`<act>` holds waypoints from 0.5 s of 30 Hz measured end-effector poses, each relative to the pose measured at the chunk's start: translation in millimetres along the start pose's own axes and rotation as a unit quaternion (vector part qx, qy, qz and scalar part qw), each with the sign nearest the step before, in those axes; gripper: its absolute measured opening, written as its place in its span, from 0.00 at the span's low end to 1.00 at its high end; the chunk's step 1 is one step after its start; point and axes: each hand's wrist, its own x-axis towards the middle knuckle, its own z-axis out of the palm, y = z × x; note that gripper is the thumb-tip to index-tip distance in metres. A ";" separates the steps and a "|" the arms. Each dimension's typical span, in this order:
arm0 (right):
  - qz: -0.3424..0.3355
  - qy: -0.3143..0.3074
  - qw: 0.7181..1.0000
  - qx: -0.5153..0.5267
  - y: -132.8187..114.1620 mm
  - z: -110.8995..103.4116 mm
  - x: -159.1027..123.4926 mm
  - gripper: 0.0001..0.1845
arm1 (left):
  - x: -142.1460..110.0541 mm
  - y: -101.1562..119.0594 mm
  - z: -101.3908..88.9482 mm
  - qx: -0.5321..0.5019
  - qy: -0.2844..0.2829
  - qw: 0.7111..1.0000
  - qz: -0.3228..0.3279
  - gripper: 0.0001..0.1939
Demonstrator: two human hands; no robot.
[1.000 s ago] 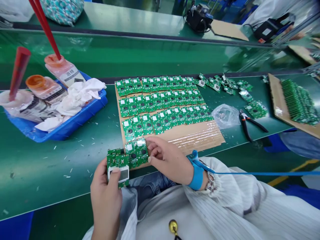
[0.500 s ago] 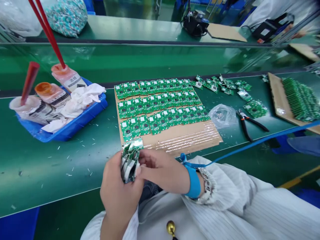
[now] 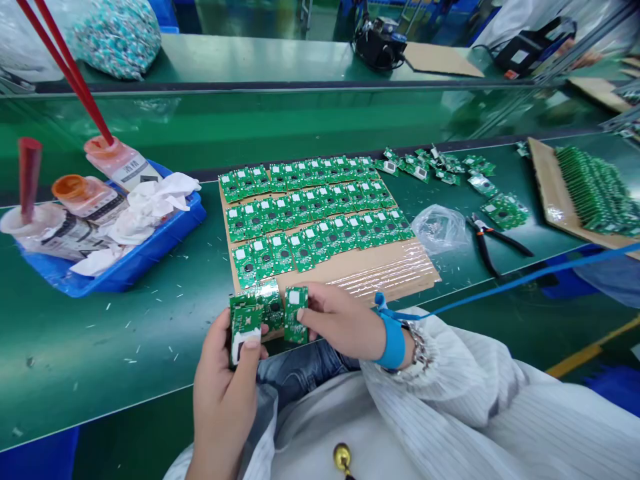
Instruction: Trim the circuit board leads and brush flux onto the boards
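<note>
Hands (image 3: 223,407) (image 3: 343,320) gripping green circuit boards (image 3: 296,313)

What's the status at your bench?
Left hand holding green circuit boards; right hand holding one separate board; nothing blocking.

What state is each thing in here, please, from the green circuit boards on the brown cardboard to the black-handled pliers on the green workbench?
Left hand: gripping stacked green circuit boards
Right hand: pinching a single green circuit board
Blue wrist strap: fastened on right wrist
Board rows: laid flat on brown cardboard
Black-handled pliers: lying down, handles spread
Clear plastic bag: crumpled
White wipes: crumpled in blue tray
</note>
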 end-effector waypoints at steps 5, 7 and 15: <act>-0.009 0.121 0.980 -0.155 5.1 -4.6 9.2 0.23 | -5.7 6.6 -0.9 -0.057 0.054 0.997 -0.014 0.25; -0.007 0.140 0.974 -0.177 4.1 -2.1 8.4 0.24 | -6.8 9.7 -0.8 -0.052 0.065 0.996 -0.015 0.24; 0.008 0.144 0.936 -0.321 -8.4 -2.2 -10.4 0.24 | -5.5 4.3 -4.3 0.004 0.053 0.998 -0.023 0.26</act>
